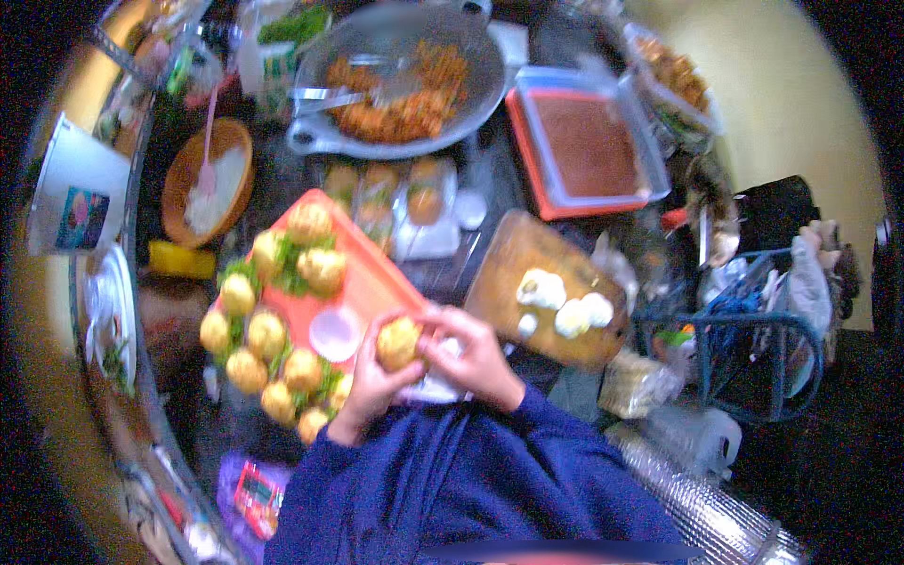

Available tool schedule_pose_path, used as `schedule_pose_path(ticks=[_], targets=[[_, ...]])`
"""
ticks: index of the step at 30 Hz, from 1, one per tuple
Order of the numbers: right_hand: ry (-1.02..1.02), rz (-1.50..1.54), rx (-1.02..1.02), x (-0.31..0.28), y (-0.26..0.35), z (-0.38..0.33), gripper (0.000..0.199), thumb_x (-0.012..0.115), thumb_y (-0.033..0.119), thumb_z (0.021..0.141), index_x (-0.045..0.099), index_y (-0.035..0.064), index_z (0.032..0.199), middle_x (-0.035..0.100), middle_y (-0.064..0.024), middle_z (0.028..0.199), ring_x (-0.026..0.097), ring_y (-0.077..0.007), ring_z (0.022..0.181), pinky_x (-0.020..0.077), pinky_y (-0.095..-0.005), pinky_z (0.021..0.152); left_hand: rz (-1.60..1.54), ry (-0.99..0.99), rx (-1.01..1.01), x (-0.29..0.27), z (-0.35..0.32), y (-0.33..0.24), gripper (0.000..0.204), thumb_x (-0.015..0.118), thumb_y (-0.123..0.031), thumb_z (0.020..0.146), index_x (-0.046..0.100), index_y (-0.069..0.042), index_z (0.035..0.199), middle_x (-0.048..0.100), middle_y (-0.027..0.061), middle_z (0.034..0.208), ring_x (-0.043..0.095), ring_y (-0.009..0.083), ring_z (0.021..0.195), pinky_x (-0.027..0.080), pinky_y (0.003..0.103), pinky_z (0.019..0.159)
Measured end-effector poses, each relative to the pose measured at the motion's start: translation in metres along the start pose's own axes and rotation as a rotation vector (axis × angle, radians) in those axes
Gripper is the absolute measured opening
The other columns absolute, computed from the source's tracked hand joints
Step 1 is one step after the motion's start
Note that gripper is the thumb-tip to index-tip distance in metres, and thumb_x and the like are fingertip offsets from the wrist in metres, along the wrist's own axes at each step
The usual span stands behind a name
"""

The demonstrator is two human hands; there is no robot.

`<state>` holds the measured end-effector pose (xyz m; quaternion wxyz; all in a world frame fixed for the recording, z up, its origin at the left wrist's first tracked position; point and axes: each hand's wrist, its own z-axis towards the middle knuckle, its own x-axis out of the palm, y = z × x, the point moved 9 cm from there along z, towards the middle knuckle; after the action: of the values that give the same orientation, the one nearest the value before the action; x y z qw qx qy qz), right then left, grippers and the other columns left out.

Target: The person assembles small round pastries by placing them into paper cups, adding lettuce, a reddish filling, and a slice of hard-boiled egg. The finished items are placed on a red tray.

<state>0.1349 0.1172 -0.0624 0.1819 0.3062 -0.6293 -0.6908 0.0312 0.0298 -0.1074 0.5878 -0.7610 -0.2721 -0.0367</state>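
A small round golden bun (pixel 399 343) is between my two hands in front of my chest. My left hand (pixel 370 381) cups it from the left and below, its fingers wrapped round it. At its right side, the fingertips of my right hand (pixel 476 356) press against the bun. Left of my hands lies a coral-red tray (pixel 372 268), with several similar buns (pixel 266 332) and green leaves (pixel 289 273) on and along its left side. A round white paper cup or lid (pixel 336 333) sits on the tray beside my left hand.
A wooden board (pixel 508 268) with white pieces (pixel 571 311) lies at right. Farther back stands a large pan (pixel 311 132) of orange filling (pixel 414 104) with a metal spatula. Nearby are a clear tub of brown contents (pixel 589 141), a brown bowl (pixel 174 193) and a blue rack (pixel 697 377).
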Motion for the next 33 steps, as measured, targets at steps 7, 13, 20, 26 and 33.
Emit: schedule_pose_path(ticks=[7, 13, 20, 26, 33], targets=[[0.058, -0.139, -0.079, 0.0, 0.022, 0.001, 0.032, 0.067, 0.016, 0.083, 0.065, 0.0041, 0.113, 0.062, -0.015, 0.085, 0.063, -0.0302, 0.081, 0.0501, -0.0383, 0.074, 0.016, -0.02, 0.026, -0.006, 0.006, 0.006, 0.07, 0.082, -0.004, 0.069, 0.041, -0.006, 0.125, 0.055, 0.0065, 0.115, 0.058, 0.017, 0.108, 0.049, 0.032, 0.095], [-0.026, -0.077, -0.04, -0.012, 0.025, 0.007, 0.035, 0.068, 0.017, 0.086, 0.062, 0.0045, 0.118, 0.062, -0.0114, 0.087, 0.063, -0.0211, 0.081, 0.0498, -0.0318, 0.074, 0.003, -0.028, 0.053, -0.007, 0.01, -0.002, 0.063, 0.077, -0.005, 0.073, 0.04, -0.006, 0.124, 0.056, 0.0067, 0.111, 0.058, 0.0163, 0.104, 0.05, 0.032, 0.092], [-0.08, -0.054, 0.037, -0.033, 0.015, 0.013, 0.031, 0.064, 0.017, 0.091, 0.063, 0.0023, 0.118, 0.065, -0.0048, 0.093, 0.059, -0.0109, 0.088, 0.0486, -0.0271, 0.081, -0.032, -0.006, 0.061, 0.001, 0.006, -0.016, 0.058, 0.072, -0.001, 0.074, 0.04, -0.006, 0.122, 0.057, 0.0081, 0.11, 0.059, 0.017, 0.103, 0.051, 0.034, 0.092], [-0.09, -0.056, 0.048, -0.031, 0.006, 0.014, 0.03, 0.064, 0.02, 0.09, 0.065, 0.0049, 0.115, 0.068, -0.009, 0.092, 0.065, -0.0149, 0.085, 0.0516, -0.0304, 0.079, -0.109, 0.01, 0.05, 0.001, 0.007, -0.014, 0.059, 0.073, -0.002, 0.074, 0.04, -0.006, 0.122, 0.057, 0.0079, 0.11, 0.059, 0.0161, 0.102, 0.051, 0.032, 0.09], [-0.09, -0.076, 0.062, -0.027, 0.005, 0.014, 0.029, 0.064, 0.019, 0.09, 0.065, 0.0039, 0.114, 0.069, -0.0102, 0.097, 0.066, -0.0154, 0.09, 0.0515, -0.0306, 0.082, -0.111, -0.022, 0.082, -0.007, 0.006, -0.016, 0.061, 0.073, -0.004, 0.073, 0.04, -0.007, 0.125, 0.056, 0.0062, 0.108, 0.058, 0.0148, 0.098, 0.049, 0.03, 0.088]])
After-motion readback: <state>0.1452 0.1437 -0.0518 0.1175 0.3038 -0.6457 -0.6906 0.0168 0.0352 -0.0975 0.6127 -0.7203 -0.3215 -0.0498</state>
